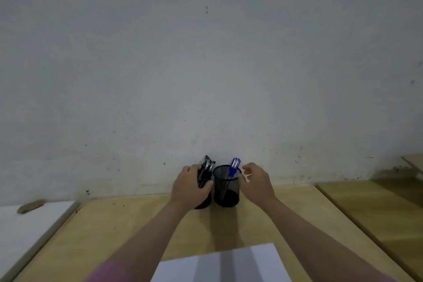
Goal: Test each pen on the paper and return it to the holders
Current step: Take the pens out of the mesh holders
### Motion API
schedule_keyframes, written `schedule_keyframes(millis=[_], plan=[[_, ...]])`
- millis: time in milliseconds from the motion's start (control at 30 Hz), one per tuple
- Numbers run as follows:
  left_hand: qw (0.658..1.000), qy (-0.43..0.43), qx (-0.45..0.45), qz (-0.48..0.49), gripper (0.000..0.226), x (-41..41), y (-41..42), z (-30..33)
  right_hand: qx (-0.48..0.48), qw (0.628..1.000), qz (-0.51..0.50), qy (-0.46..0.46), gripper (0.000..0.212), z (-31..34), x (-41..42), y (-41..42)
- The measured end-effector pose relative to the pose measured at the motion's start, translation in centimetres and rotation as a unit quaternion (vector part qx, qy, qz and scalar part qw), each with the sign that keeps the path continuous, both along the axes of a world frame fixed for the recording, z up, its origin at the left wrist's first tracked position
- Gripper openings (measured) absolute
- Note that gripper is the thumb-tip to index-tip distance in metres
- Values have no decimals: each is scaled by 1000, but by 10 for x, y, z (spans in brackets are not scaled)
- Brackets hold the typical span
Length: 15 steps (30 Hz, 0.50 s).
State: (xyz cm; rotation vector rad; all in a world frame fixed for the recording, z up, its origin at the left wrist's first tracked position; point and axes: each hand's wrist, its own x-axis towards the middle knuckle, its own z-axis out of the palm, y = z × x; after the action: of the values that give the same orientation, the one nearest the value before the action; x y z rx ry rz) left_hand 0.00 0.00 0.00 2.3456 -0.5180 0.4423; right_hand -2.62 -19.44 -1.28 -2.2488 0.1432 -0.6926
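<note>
From the head camera, two black mesh pen holders stand side by side at the far edge of the wooden desk (128, 224), close against the grey wall (206, 64). The left holder (204, 201) is mostly covered by the left hand (190, 186), which wraps around it with the thumb across its front; a bunch of black pens (207, 165) with silver clips stands out of its top, about four, though the exact number is hard to count. The right holder (226, 188) is cylindrical, dark, and its mesh lets light through; two blue-capped pens (234, 166) lean inside it. The right hand (256, 181) is just beside this holder with its fingers curled loosely and half open, holding nothing; whether it touches the mesh I cannot tell. One white sheet of paper (263, 258) lies near the front edge of the desk, between the two forearms.
</note>
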Motion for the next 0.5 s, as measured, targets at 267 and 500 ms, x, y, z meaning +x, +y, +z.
schedule_keyframes(millis=[267,500], plan=[[998,-19,10,67,66,66,-33,-10,100,995,-17,-8,35,-5,59,-16],[993,5,-82,83,46,86,-41,-15,171,984,-51,-28,38,-7,89,-13]])
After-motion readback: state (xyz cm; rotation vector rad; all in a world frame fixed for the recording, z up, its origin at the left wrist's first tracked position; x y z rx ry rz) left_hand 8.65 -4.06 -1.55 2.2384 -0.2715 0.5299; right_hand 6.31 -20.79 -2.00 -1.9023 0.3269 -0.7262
